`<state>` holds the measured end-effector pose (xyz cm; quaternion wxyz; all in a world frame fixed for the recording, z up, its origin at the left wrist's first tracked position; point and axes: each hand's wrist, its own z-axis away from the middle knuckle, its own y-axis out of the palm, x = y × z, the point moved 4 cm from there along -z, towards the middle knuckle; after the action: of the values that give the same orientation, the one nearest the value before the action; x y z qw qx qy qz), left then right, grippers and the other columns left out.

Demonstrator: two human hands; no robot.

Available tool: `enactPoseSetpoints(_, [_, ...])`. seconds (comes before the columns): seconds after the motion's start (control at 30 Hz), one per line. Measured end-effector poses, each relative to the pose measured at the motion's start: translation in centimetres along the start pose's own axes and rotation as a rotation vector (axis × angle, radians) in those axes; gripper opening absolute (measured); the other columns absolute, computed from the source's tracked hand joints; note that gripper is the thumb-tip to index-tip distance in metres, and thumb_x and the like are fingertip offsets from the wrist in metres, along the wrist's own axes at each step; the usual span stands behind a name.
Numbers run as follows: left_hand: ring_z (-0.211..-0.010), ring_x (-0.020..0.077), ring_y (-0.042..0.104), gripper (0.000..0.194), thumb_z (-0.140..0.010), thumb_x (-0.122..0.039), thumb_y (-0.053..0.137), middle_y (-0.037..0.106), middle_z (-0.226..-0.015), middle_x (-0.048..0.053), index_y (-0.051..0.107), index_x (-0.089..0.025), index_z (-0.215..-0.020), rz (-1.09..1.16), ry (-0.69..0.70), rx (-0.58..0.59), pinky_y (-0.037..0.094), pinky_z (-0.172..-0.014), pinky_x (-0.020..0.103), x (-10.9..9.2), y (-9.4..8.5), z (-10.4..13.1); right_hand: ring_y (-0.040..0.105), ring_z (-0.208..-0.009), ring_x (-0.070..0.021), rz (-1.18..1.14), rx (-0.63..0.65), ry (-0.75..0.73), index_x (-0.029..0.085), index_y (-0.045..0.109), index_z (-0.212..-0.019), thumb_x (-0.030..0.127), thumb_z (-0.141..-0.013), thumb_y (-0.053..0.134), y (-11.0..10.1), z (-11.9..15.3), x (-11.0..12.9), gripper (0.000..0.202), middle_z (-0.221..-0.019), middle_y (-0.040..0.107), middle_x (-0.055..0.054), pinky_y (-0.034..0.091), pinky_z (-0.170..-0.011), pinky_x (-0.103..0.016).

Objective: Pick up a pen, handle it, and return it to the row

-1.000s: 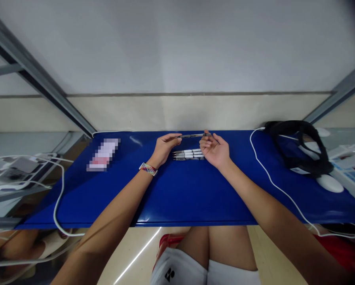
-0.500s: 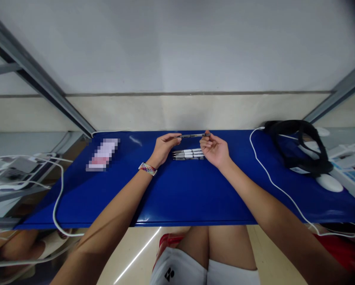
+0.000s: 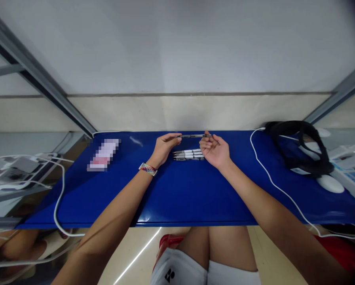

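Observation:
A dark pen with a clear barrel (image 3: 191, 136) is held level above the blue tabletop. My left hand (image 3: 164, 149), with a colourful band on its wrist, pinches the pen's left end between thumb and fingers. At the pen's right end, the fingers of my right hand (image 3: 215, 149) are curled around it, palm turned up. Several pens (image 3: 188, 154) with white, grey and dark barrels lie side by side on the table just below, their right ends partly hidden by my right hand.
The blue table (image 3: 195, 198) stands against a wall. A blurred-out pinkish item (image 3: 103, 155) lies at left. A black headset with straps (image 3: 302, 148) rests at right, beside a white cable (image 3: 269, 176). At far left, another person's limbs show below a shelf.
My right hand's fingers have loosened slightly around the pen's right end. The held pen and my left hand stay nearly in place.

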<state>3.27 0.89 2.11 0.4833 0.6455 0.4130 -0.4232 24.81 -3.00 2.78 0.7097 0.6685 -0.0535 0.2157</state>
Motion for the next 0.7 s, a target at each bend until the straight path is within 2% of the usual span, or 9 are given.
enactPoseSetpoints(0.07, [-0.078,0.0144,0.069,0.032,-0.071,-0.03,0.096,0.079,-0.088,0.005,0.087,-0.02,-0.1,-0.001,0.003,-0.002,0.056,-0.083,0.032,0.0,0.0,0.0,0.049,-0.06,-0.0132,0.024,0.003,0.004,0.02,0.068,-0.101,0.019,-0.089,0.062,0.1,0.0,0.1,0.014,-0.075,0.057,-0.001,0.049,-0.05,-0.024])
enactPoseSetpoints(0.2, [-0.078,0.0147,0.069,0.035,-0.07,-0.03,0.096,0.079,-0.088,0.005,0.086,-0.019,-0.102,0.008,-0.009,-0.017,0.056,-0.083,0.032,-0.1,-0.2,-0.1,0.045,-0.056,-0.0116,0.061,-0.002,0.006,0.02,0.067,-0.096,0.009,-0.08,0.063,0.1,-0.1,0.0,0.019,-0.069,0.053,0.002,0.046,-0.049,-0.023])
enactPoseSetpoints(0.3, [-0.078,0.0149,0.069,0.034,-0.069,-0.03,0.096,0.079,-0.088,0.005,0.086,-0.019,-0.1,0.014,-0.01,-0.033,0.056,-0.082,0.032,-0.3,-0.3,-0.1,0.05,-0.06,-0.0121,0.066,0.016,-0.002,0.02,0.069,-0.104,0.007,-0.076,0.061,0.4,0.1,0.0,0.032,-0.076,0.061,0.0,0.049,-0.053,-0.023])
enactPoseSetpoints(0.4, [-0.078,0.015,0.069,0.033,-0.069,-0.03,0.096,0.079,-0.088,0.006,0.086,-0.019,-0.098,0.01,-0.01,-0.037,0.056,-0.082,0.032,-0.3,-0.2,0.0,0.054,-0.066,-0.0133,0.078,0.031,-0.019,0.02,0.07,-0.115,0.011,-0.078,0.06,0.6,0.3,0.1,0.04,-0.085,0.067,-0.002,0.052,-0.058,-0.025])
enactPoseSetpoints(0.5, [-0.078,0.0149,0.069,0.032,-0.069,-0.03,0.096,0.079,-0.088,0.006,0.086,-0.019,-0.098,0.007,-0.007,-0.032,0.056,-0.082,0.032,-0.4,-0.2,0.0,0.055,-0.066,-0.0133,0.109,0.029,-0.026,0.018,0.071,-0.117,0.02,-0.084,0.062,0.5,0.2,0.3,0.034,-0.085,0.069,-0.003,0.053,-0.059,-0.025])
enactPoseSetpoints(0.6, [-0.079,0.0149,0.07,0.033,-0.07,-0.03,0.096,0.079,-0.087,0.005,0.086,-0.02,-0.1,0.003,0.005,-0.028,0.057,-0.083,0.032,-0.5,-0.3,0.0,0.055,-0.063,-0.0119,0.238,0.009,-0.073,0.016,0.074,-0.116,0.026,-0.088,0.068,0.2,-0.3,0.6,0.03,-0.081,0.07,-0.003,0.051,-0.058,-0.024])
enactPoseSetpoints(0.7, [-0.078,0.0148,0.069,0.035,-0.071,-0.03,0.095,0.079,-0.088,0.005,0.086,-0.021,-0.104,-0.019,0.026,-0.031,0.057,-0.082,0.032,-0.6,-0.7,-0.1,0.056,-0.061,-0.0109,0.49,-0.026,-0.21,0.018,0.078,-0.112,0.026,-0.085,0.078,-0.3,-0.7,1.1,0.029,-0.085,0.076,-0.004,0.049,-0.056,-0.023])
